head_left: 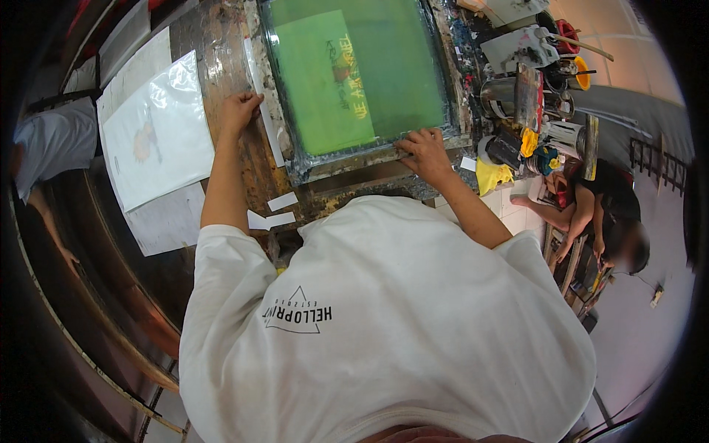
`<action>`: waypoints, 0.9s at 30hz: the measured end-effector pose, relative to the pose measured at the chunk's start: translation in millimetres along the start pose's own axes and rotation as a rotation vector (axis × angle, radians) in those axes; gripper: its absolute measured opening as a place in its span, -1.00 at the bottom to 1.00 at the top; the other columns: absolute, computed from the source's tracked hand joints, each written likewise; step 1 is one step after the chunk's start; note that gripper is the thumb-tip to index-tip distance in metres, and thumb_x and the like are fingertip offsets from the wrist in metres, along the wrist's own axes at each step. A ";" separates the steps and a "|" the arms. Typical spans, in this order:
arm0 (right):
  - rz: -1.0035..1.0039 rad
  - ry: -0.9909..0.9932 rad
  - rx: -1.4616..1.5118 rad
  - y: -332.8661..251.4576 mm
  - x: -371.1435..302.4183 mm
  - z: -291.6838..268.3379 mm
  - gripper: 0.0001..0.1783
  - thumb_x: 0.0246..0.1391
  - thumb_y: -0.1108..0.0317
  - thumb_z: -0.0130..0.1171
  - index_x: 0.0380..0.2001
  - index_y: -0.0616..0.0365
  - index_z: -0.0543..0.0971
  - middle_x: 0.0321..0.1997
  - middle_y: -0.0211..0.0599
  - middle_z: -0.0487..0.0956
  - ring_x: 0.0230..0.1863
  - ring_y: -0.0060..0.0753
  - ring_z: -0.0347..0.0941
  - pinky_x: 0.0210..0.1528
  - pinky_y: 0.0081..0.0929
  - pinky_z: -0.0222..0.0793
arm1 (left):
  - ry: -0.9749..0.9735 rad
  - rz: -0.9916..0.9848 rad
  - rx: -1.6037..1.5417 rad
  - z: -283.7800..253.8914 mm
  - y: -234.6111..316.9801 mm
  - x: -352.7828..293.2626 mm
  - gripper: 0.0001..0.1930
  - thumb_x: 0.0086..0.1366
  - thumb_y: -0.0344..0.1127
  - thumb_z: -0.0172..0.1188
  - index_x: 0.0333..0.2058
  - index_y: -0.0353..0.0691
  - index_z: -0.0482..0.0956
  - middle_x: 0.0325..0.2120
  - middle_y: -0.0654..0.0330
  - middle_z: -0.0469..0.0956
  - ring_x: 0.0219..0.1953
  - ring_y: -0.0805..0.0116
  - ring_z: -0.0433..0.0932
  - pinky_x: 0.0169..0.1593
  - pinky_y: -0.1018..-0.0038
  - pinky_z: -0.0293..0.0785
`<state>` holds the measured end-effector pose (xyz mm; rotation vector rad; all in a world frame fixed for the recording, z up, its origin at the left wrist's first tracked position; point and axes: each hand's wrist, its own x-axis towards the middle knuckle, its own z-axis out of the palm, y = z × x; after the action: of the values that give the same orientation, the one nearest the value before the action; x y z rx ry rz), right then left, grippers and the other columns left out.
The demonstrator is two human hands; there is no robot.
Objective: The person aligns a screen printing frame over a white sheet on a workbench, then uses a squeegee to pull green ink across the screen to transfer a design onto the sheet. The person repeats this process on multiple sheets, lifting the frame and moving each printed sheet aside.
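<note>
A screen printing frame with green mesh lies on the worn table in front of me. Yellow lettering and a paler green rectangle show on the mesh. Along the frame's left side runs a narrow white strip. My left hand is closed, its bunched fingertips on that strip. At the frame's near right corner, my right hand has its fingers bent over the edge, gripping it. Small white paper pieces lie near the frame's lower left corner.
Left of the table, a clear plastic sheet covers paper with a faint print. Paint containers, tools and a yellow cloth crowd the right side. One person sits low at right; another person's sleeve shows at left.
</note>
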<state>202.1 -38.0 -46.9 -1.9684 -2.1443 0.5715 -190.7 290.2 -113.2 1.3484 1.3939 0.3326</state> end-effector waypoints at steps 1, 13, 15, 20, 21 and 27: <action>0.004 -0.004 -0.006 -0.5 -0.6 -0.6 -0.59 0.02 0.29 0.44 0.00 -0.14 0.70 -0.08 -0.39 0.56 0.13 -0.20 0.44 0.32 0.00 0.14 | 0.020 -0.002 0.000 1.7 -1.5 0.6 -0.74 0.35 -0.20 0.47 -0.28 -0.32 0.75 -0.48 0.31 0.64 -0.48 0.55 0.56 -0.38 0.56 0.53; 0.017 -0.024 0.042 2.1 1.6 -0.1 -0.52 -0.04 0.32 0.49 0.03 -0.15 0.69 -0.07 -0.42 0.55 0.14 -0.20 0.43 0.32 0.03 0.15 | 0.016 -0.030 -0.012 3.1 0.9 -2.1 -0.74 0.37 -0.17 0.45 -0.24 -0.30 0.74 -0.46 0.33 0.63 -0.45 0.56 0.56 -0.36 0.58 0.51; 0.017 -0.026 0.041 -0.4 3.6 -2.7 -0.51 -0.05 0.33 0.50 0.02 -0.15 0.70 -0.08 -0.42 0.55 0.14 -0.20 0.43 0.33 0.02 0.14 | -0.008 -0.027 0.009 -2.3 3.3 -6.3 -0.73 0.38 -0.16 0.44 -0.24 -0.29 0.75 -0.46 0.33 0.64 -0.45 0.56 0.56 -0.36 0.57 0.51; 0.050 -0.032 0.061 -0.9 2.0 -1.9 -0.51 -0.07 0.33 0.51 0.02 -0.13 0.72 -0.09 -0.40 0.55 0.13 -0.18 0.43 0.33 0.02 0.14 | 0.035 -0.042 -0.015 7.8 12.3 -10.5 -0.69 0.37 -0.14 0.45 -0.21 -0.34 0.75 -0.43 0.30 0.66 -0.45 0.55 0.56 -0.35 0.56 0.51; 0.044 -0.030 0.064 -1.3 3.0 -4.8 -0.51 -0.07 0.33 0.51 0.02 -0.13 0.72 -0.09 -0.39 0.55 0.13 -0.18 0.43 0.33 0.02 0.14 | 0.039 -0.049 -0.039 5.8 7.3 -8.3 -0.69 0.37 -0.14 0.46 -0.21 -0.34 0.76 -0.43 0.30 0.66 -0.45 0.55 0.56 -0.36 0.56 0.51; 0.011 -0.021 0.029 0.9 5.8 -3.4 -0.52 -0.06 0.33 0.49 0.01 -0.12 0.72 -0.08 -0.34 0.55 0.11 -0.15 0.43 0.29 0.02 0.18 | 0.049 -0.047 -0.087 5.1 -0.8 -3.4 -0.70 0.35 -0.17 0.48 -0.18 -0.33 0.77 -0.43 0.30 0.68 -0.47 0.56 0.57 -0.34 0.61 0.55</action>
<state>203.5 -31.7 -44.9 -1.9683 -2.1266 0.6248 -187.9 284.8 -113.9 1.2417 1.4331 0.3936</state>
